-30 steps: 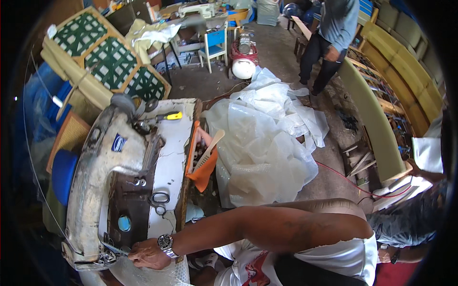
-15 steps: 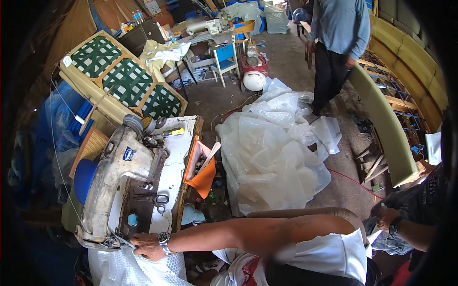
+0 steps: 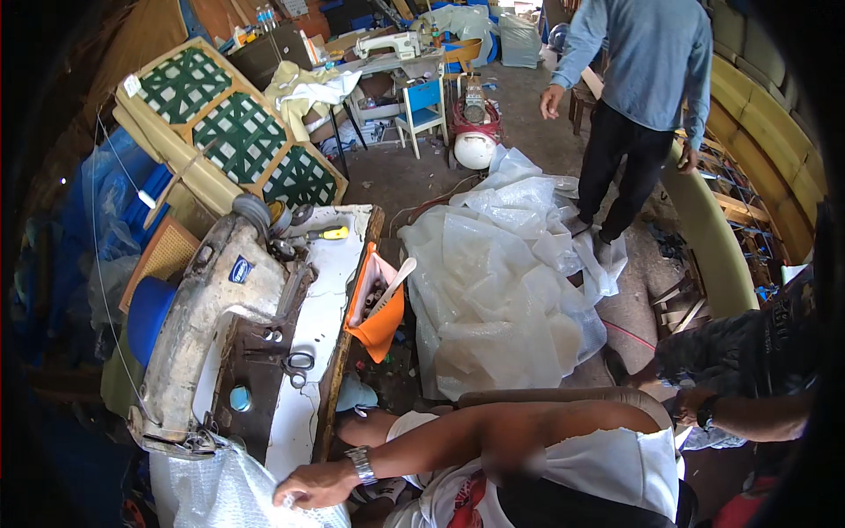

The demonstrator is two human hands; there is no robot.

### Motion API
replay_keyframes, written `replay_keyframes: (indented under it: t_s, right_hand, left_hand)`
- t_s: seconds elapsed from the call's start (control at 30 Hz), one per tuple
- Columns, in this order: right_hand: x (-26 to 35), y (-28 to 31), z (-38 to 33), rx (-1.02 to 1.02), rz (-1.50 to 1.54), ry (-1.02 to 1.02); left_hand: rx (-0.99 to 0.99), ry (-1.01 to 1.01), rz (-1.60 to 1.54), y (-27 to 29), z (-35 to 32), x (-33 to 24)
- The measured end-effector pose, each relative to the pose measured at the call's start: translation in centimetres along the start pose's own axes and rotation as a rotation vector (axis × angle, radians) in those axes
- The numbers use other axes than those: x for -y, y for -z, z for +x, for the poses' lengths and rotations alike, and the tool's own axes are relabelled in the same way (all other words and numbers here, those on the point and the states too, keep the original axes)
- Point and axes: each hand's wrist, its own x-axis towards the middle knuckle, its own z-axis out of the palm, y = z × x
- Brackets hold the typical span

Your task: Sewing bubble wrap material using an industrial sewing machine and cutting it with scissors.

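Observation:
My right hand reaches in from the right, a metal-banded watch on its wrist. Its fingers are closed on the edge of a bubble wrap sheet at the lower left. That sheet runs up to the needle end of a worn, pale sewing machine. A gap separates my hand from the machine. On the machine's table, up from the hand, lie scissors and a small light-blue round piece. My left hand is out of the picture.
An orange pouch hangs at the table's edge. Crumpled plastic sheeting covers the floor beyond. A person in a blue shirt stands behind it. Another person's hand is at the right. A yellow-handled screwdriver lies near the machine's wheel.
My right hand has drawn away from the needle end, down and to the right, gripping the bubble wrap. The standing person has come nearer, one arm raised. The other person's hand has shifted left.

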Motion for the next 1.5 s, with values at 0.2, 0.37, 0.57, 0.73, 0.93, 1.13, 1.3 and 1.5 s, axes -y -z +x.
replay_keyframes:
  t_s: [0.2,0.37,0.57,0.73,0.93,1.13,1.3,1.5]
  right_hand:
    - [-3.2,-0.5,-2.8,-0.001,0.062,-0.093]
    - [-4.5,-2.8,-4.4,0.038,0.177,-0.153]
    - [-6.4,-2.8,-6.1,0.092,0.234,-0.374]
    - [-10.4,-5.0,-6.4,-0.106,0.439,-0.504]
    - [-12.5,-7.1,-5.1,-0.04,0.9,-0.286]
    - [-5.3,-3.0,-5.7,0.093,-0.062,-0.253]
    - [-1.8,0.5,-6.2,0.18,0.009,-0.293]
    - [-5.1,1.4,-7.7,0.169,0.065,-0.45]
  left_hand:
    - [0.03,0.077,-0.113,-2.5,13.5,2.4]
    - [0.013,-0.513,0.686,-1.5,18.7,6.5]
    - [0.265,-0.103,0.467,-1.6,15.0,-21.8]
    - [0.501,-0.343,0.006,-1.3,5.3,-38.3]
    - [0.504,-0.221,0.238,-2.3,-1.4,-38.6]
    - [0.394,-0.12,0.233,1.0,-1.0,-37.3]
    - [0.321,-0.168,-0.017,2.1,2.0,-41.1]
    - [0.661,-0.489,-0.139,-1.7,1.5,-46.0]
